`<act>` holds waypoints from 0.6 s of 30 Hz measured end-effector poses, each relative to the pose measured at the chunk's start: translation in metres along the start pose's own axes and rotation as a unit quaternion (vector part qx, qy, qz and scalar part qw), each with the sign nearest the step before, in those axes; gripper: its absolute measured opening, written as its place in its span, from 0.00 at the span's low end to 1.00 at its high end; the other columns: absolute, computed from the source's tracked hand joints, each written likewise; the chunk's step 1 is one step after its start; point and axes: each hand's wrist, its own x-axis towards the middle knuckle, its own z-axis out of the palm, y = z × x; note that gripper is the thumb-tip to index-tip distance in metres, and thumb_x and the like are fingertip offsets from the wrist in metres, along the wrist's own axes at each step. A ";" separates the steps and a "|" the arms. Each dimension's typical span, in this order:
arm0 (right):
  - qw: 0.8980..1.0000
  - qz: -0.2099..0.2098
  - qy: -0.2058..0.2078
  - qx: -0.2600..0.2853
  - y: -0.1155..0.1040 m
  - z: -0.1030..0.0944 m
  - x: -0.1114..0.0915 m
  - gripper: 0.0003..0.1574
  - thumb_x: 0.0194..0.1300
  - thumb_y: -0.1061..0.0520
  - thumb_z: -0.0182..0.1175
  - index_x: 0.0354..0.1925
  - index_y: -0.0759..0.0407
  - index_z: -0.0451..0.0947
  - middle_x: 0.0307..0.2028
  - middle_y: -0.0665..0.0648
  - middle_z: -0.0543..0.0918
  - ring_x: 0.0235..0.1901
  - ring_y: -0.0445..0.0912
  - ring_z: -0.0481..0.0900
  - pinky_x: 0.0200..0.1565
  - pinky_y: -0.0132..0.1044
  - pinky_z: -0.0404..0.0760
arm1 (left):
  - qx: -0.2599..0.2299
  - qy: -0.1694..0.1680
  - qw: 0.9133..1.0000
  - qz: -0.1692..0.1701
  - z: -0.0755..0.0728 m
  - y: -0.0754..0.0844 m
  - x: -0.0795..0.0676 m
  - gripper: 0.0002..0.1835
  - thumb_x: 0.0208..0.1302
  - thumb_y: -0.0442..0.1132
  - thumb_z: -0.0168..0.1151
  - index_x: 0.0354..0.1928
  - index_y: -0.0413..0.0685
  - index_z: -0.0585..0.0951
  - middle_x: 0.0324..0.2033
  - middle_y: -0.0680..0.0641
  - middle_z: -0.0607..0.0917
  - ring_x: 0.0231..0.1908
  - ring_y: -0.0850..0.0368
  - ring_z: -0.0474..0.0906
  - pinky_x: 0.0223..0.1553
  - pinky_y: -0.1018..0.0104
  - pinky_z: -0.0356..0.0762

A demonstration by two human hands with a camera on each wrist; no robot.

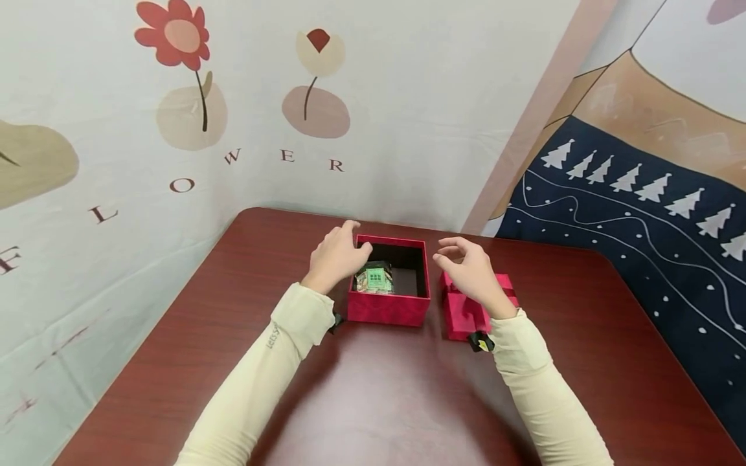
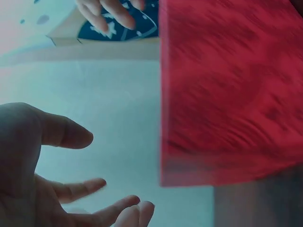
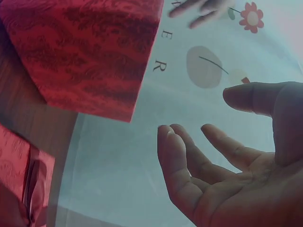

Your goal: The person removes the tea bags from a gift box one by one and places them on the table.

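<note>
A red patterned box (image 1: 388,310) stands uncovered on the table, dark inside. In its left half lies a small packet with a green label (image 1: 375,279). Beside the box's left rim is my left hand (image 1: 339,255), fingers spread and holding nothing; the left wrist view shows a gap between its fingers and the red box wall (image 2: 232,94). My right hand (image 1: 471,270) hovers over the red lid (image 1: 463,317), to the right of the box. Its fingers are loosely bent with nothing between them. In the right wrist view a ribbon bow (image 3: 35,189) shows on the lid.
The reddish-brown wooden table (image 1: 373,395) reaches back to a pale cloth backdrop (image 1: 408,129) with printed flowers. A dark blue cloth with white trees (image 1: 635,259) hangs at the right. Small black devices sit at both wrists.
</note>
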 end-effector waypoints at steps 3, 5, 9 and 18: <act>1.000 -0.003 0.000 -0.002 -0.002 0.006 0.001 0.21 0.69 0.55 0.60 0.58 0.60 0.77 0.48 0.63 0.84 0.46 0.58 0.82 0.43 0.47 0.83 | -0.006 0.001 1.000 -0.024 0.005 -0.013 0.003 0.31 0.67 0.52 0.53 0.70 0.50 0.68 0.61 0.43 0.76 0.53 0.42 0.76 0.49 0.43 0.74; 1.000 -0.003 0.005 -0.004 -0.004 0.010 0.003 0.22 0.68 0.56 0.60 0.58 0.61 0.77 0.47 0.63 0.84 0.45 0.56 0.83 0.40 0.44 0.83 | -0.011 0.003 0.999 -0.035 0.010 -0.020 0.006 0.31 0.67 0.52 0.53 0.69 0.49 0.69 0.62 0.42 0.75 0.55 0.40 0.76 0.51 0.42 0.74; 1.000 0.004 0.017 -0.002 -0.009 0.020 0.006 0.22 0.67 0.56 0.61 0.57 0.63 0.77 0.44 0.62 0.85 0.43 0.54 0.83 0.40 0.42 0.81 | -0.036 0.011 0.998 -0.059 0.023 -0.031 0.009 0.31 0.67 0.52 0.53 0.69 0.48 0.68 0.62 0.41 0.75 0.56 0.40 0.75 0.51 0.43 0.74; 1.000 -0.006 0.018 -0.005 -0.021 0.045 0.020 0.20 0.66 0.57 0.62 0.55 0.61 0.79 0.40 0.59 0.86 0.37 0.51 0.81 0.39 0.44 0.79 | -0.098 0.045 0.992 -0.070 0.042 -0.040 0.013 0.24 0.66 0.52 0.56 0.61 0.52 0.78 0.54 0.47 0.82 0.47 0.44 0.81 0.42 0.47 0.78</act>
